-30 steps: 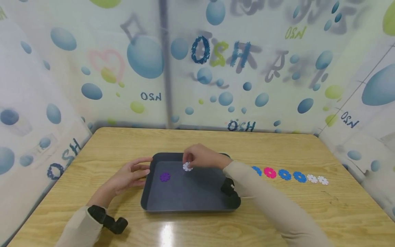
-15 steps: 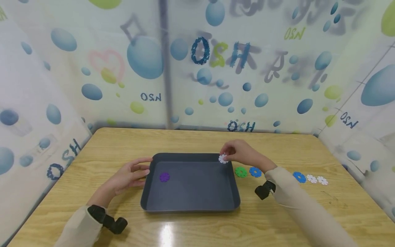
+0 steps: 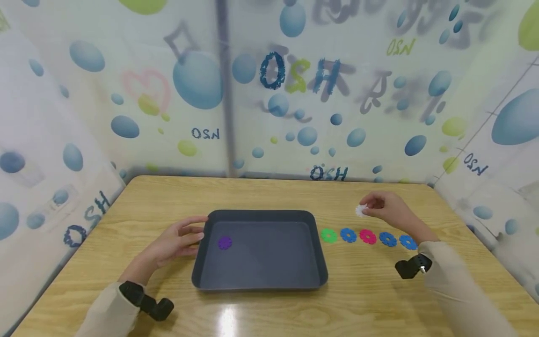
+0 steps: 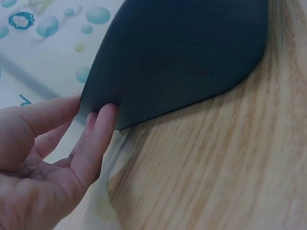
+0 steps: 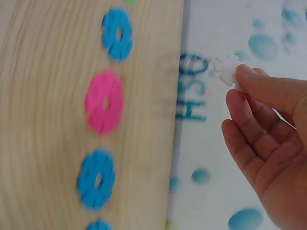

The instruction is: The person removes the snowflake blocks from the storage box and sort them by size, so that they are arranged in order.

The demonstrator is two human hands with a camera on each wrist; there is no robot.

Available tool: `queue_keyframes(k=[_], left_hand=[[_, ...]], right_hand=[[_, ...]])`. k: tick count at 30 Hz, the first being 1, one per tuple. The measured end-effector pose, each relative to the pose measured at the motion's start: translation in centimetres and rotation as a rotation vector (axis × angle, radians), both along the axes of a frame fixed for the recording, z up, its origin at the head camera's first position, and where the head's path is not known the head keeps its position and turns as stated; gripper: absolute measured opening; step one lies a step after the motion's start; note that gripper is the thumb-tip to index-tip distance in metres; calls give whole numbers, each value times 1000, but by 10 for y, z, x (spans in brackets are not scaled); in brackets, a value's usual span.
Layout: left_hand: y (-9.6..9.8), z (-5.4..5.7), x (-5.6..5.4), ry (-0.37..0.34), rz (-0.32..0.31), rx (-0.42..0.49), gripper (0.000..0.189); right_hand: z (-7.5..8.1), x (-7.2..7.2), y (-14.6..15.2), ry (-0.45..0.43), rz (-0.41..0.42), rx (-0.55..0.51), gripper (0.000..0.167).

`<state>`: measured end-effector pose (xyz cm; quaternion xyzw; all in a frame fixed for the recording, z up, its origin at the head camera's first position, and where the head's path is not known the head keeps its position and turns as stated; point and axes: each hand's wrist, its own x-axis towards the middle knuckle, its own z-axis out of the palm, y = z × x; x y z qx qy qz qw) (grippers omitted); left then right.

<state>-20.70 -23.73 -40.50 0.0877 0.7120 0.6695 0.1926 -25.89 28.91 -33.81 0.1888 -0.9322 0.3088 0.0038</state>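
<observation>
My right hand pinches a white snowflake building disc between thumb and fingertips. It is raised above the table behind the row of discs, right of the tray. A dark grey rectangular tray lies mid-table, with one purple snowflake disc inside near its left side. Against the tray's left outer wall rest the fingertips of my left hand. In the left wrist view, the thumb and fingers of that left hand touch the wall without curling round it.
Right of the tray, a row of discs runs along the table: green, blue, pink, then two more blue ones, the last partly behind the right wrist. A patterned curtain closes off the table's far edge.
My right hand has carried the white disc from inside the tray, over its right rim, to above the table on the right. The left hand stays at the tray wall.
</observation>
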Motion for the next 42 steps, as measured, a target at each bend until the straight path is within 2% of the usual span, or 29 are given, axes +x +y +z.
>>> queue_keyframes(k=[4,9,16,22,30,35,42], left_hand=[[0,0,0,29,-15,3,56],[0,-2,0,27,-20,-4,56],[1,-3,-1,23,-13,-14,56],[0,-3,-1,20,-8,-20,56],[0,-4,1,20,-13,-23,58],[1,-4,1,14,-11,-27,58],[1,-1,1,20,-15,-36,58]], right_hand=[[-4,4,36,28,-89,32,22],[-16,14,79,38,-191,25,27],[-29,25,131,2,-352,11,40],[-50,34,171,-28,-467,3,52],[-59,60,187,-98,-570,-83,53],[-64,68,195,-168,-632,-162,53],[-72,72,201,-119,-674,-42,56]])
